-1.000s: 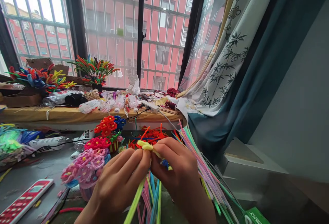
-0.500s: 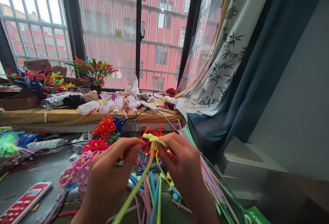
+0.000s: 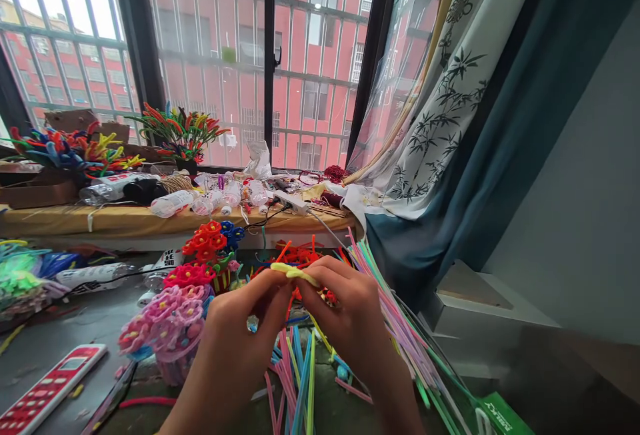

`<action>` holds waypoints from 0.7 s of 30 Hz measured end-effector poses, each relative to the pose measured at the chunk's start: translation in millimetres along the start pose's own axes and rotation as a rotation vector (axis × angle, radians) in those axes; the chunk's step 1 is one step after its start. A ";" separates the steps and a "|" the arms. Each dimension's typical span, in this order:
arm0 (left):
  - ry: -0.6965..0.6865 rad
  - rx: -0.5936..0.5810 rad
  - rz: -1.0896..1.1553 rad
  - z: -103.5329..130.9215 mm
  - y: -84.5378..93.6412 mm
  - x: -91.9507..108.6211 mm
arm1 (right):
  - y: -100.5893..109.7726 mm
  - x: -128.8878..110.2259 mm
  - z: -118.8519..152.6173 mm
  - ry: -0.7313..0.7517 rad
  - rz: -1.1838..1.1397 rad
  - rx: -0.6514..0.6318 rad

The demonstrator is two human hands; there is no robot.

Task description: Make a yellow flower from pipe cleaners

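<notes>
A yellow pipe cleaner [image 3: 285,268], bent into a small folded shape, is pinched between my two hands above the table. My left hand [image 3: 250,322] grips it from the left with thumb and forefinger. From the right, my right hand [image 3: 345,308] presses its fingers on the other side of the same piece, close to the left fingertips. Part of the yellow piece is hidden behind the fingers. Below the hands lie loose pink, blue and yellow pipe cleaners [image 3: 300,375]. Just left of my left hand stands a bunch of pink pipe-cleaner flowers [image 3: 167,318].
Red flowers [image 3: 204,245] and blue flowers [image 3: 231,238] stand behind. A red-and-white remote-like device [image 3: 53,385] lies at left. Pastel pipe cleaners [image 3: 400,328] lean at right, near a green box [image 3: 503,415]. Plastic bottles [image 3: 173,203] and a power strip [image 3: 293,202] lie on the windowsill.
My left hand has moved right, closer to my right hand. The long yellow strand that hung toward me no longer shows, and the folded yellow piece now lies between the fingertips.
</notes>
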State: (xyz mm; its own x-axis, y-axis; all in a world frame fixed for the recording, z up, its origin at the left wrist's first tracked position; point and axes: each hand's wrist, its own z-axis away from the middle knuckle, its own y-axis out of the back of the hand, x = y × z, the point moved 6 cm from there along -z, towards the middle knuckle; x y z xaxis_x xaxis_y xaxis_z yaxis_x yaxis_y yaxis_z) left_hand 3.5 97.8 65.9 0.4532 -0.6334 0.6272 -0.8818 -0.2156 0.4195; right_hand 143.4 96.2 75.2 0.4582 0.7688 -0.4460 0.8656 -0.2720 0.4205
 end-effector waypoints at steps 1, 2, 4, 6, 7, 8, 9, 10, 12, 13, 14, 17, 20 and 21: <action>-0.011 -0.003 -0.016 0.6 -0.1 1.4 | 0.4 -0.4 -0.1 -0.006 0.010 -0.001; -0.016 -0.014 -0.023 1.2 -0.8 2.3 | 0.7 -1.2 -0.2 -0.009 0.026 -0.003; -0.003 -0.046 -0.015 2.6 -3.1 3.0 | 1.4 -4.3 -0.2 -0.007 0.054 -0.011; 0.047 -0.047 0.015 3.7 -4.3 3.3 | 2.4 -6.9 -0.2 -0.018 0.052 -0.018; 0.084 -0.028 0.039 4.0 -4.1 3.7 | 3.0 -7.4 -0.4 -0.034 0.038 -0.021; 0.138 0.009 0.063 4.5 -2.9 3.7 | 3.6 -7.2 -0.7 -0.058 0.018 -0.021; 0.189 0.039 0.086 5.1 -2.1 4.3 | 4.1 -6.4 -1.0 -0.086 -0.006 -0.019; 0.236 0.064 0.107 5.7 -1.4 5.3 | 4.8 -5.2 -1.5 -0.114 -0.031 -0.014; 0.305 0.072 0.141 6.6 -1.2 8.4 | 5.8 -2.5 -2.3 -0.161 -0.079 0.003; 0.331 0.053 0.151 6.9 -1.7 10.0 | 6.2 -0.6 -2.6 -0.187 -0.102 0.013; 0.356 0.023 0.158 7.3 -2.4 11.1 | 6.7 1.6 -2.7 -0.219 -0.126 0.026; 0.468 -0.092 0.211 10.0 -5.8 9.7 | 8.2 10.6 -0.9 -0.350 -0.249 0.077; 0.599 -0.174 0.339 14.3 -10.0 4.7 | 10.3 20.1 3.1 -0.470 -0.467 0.151; 0.628 -0.187 0.379 15.3 -11.1 3.2 | 11.7 23.4 4.7 -0.503 -0.531 0.182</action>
State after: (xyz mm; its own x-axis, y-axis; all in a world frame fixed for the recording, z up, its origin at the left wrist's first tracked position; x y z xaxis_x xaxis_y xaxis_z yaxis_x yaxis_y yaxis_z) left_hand 12.8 86.8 53.2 0.1621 -0.0843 0.9832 -0.9806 0.0977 0.1701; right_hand 165.1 108.3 66.0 -0.0311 0.4785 -0.8776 0.9956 -0.0629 -0.0696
